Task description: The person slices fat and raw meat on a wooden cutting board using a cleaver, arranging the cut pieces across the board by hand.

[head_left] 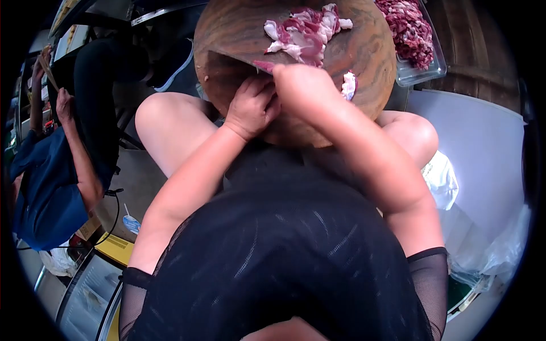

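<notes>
A round wooden chopping block sits at the far middle of the scene, between the person's bent knees. The right hand is over the near part of the block, its fingers closed around the handle end of a knife — the handle itself is hidden in the grip. The dark, broad blade reaches out to the left over the wood. Just below it, the left hand rests low by the near left part of the block with its fingers curled; the tips go out of sight by the right hand, so I cannot tell whether they pinch anything. A small reddish bit of meat shows at the blade, right beside the right hand.

A larger piece of red and white meat lies spread on the far part of the block, and a pale scrap lies to the right, next to the right forearm. Beyond the block, at the far right, a clear tray holds a heap of cut red meat. To the left, a co-worker in a blue shirt holds a bunch of thin sticks — too small to make out well.
</notes>
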The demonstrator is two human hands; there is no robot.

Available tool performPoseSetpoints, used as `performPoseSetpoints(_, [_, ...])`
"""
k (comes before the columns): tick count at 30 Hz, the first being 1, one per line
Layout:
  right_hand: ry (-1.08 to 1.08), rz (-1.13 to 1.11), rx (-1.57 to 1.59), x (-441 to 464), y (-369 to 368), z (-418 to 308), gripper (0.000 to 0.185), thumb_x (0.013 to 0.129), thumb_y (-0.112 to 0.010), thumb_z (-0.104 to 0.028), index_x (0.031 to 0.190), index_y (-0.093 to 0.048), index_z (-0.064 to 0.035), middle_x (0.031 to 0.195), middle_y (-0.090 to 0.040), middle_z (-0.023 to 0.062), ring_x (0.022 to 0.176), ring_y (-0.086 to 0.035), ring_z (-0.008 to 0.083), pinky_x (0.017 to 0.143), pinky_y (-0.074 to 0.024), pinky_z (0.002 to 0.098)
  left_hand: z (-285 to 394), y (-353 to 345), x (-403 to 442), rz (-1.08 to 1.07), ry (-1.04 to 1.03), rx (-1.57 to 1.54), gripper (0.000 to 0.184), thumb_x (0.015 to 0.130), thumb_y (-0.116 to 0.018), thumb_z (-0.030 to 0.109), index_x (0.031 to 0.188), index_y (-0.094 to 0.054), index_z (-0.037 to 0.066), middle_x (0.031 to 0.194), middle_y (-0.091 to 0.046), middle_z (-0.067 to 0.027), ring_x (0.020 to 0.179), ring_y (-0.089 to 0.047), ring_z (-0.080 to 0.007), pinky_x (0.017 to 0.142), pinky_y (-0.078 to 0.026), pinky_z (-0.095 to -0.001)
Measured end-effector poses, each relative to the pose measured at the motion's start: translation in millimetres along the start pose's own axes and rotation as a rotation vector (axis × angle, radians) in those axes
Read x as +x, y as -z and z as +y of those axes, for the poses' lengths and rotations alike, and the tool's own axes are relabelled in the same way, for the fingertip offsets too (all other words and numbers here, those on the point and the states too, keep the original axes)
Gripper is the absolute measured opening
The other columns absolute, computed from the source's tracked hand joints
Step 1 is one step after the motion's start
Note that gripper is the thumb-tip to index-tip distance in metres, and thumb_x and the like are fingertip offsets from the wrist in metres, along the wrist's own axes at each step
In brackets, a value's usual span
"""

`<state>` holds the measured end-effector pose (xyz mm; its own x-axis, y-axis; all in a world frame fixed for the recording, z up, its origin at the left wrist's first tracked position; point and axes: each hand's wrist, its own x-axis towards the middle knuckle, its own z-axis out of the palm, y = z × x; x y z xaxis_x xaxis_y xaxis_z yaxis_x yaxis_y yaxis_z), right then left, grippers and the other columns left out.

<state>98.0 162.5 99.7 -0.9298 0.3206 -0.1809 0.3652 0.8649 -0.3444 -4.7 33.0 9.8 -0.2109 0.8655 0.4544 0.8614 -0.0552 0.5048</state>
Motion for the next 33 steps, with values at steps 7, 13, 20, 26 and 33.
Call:
performPoseSetpoints(7, [-0.213, -0.105, -0.072, -80, 7, 25, 0.016, 0.088, -0.053, -0.013, 0.090, -0.065, -0.0024, 0.082, -0.070, 0.0183, 0.083, -0.070, 0.0357, 0.071, -0.0558, 0.0476, 1, 1, -5, -0.023, -0.012, -0.120, 0.028, 0.077, -0.073, 0.012, 0.104, -0.070, 0.007, 0.107, -0.062, -0.0127, 0.099, -0.060, -0.0333, 0.089, -0.050, -0.0420])
performPoseSetpoints(13, [-0.324, -0.077, 0.024, -142, 12, 51, 0.017, 0.092, -0.052, -0.017, 0.091, -0.060, -0.0016, 0.080, -0.067, 0.0213, 0.081, -0.067, 0.0399, 0.071, -0.0530, 0.0492, 2, 5, -7, -0.083, -0.015, -0.045, 0.032, 0.079, -0.073, 0.016, 0.110, -0.067, 0.011, 0.114, -0.059, -0.0129, 0.106, -0.058, -0.0323, 0.094, -0.048, -0.0424])
performPoseSetpoints(20, [-0.316, 0.237, 0.074, -145, -5, 11, 0.014, 0.094, -0.052, -0.017, 0.092, -0.057, -0.0037, 0.077, -0.066, 0.0198, 0.074, -0.066, 0.0386, 0.066, -0.0527, 0.0496, 2, 11, -9, -0.032, -0.137, -0.022, 0.036, 0.078, -0.073, 0.013, 0.112, -0.065, 0.003, 0.117, -0.060, -0.0142, 0.108, -0.058, -0.0338, 0.097, -0.047, -0.0428])
performPoseSetpoints(26, [-0.257, 0.151, -0.013, -123, -3, 5, 0.011, 0.089, -0.053, -0.011, 0.093, -0.060, -0.0034, 0.077, -0.068, 0.0193, 0.074, -0.068, 0.0379, 0.065, -0.0537, 0.0493, 2, 5, -6, -0.008, -0.118, -0.044, 0.033, 0.077, -0.072, 0.013, 0.109, -0.066, 0.005, 0.109, -0.062, -0.0106, 0.104, -0.059, -0.0315, 0.094, -0.048, -0.0404])
performPoseSetpoints(33, [-0.151, 0.017, 0.014, -8, -2, 18, 0.021, 0.091, -0.054, -0.020, 0.095, -0.063, -0.0015, 0.087, -0.069, 0.0220, 0.083, -0.068, 0.0409, 0.072, -0.0529, 0.0520, 0, 2, -6, -0.035, -0.161, -0.039, 0.034, 0.076, -0.073, 0.013, 0.108, -0.066, 0.005, 0.115, -0.061, -0.0130, 0.106, -0.059, -0.0325, 0.096, -0.048, -0.0411])
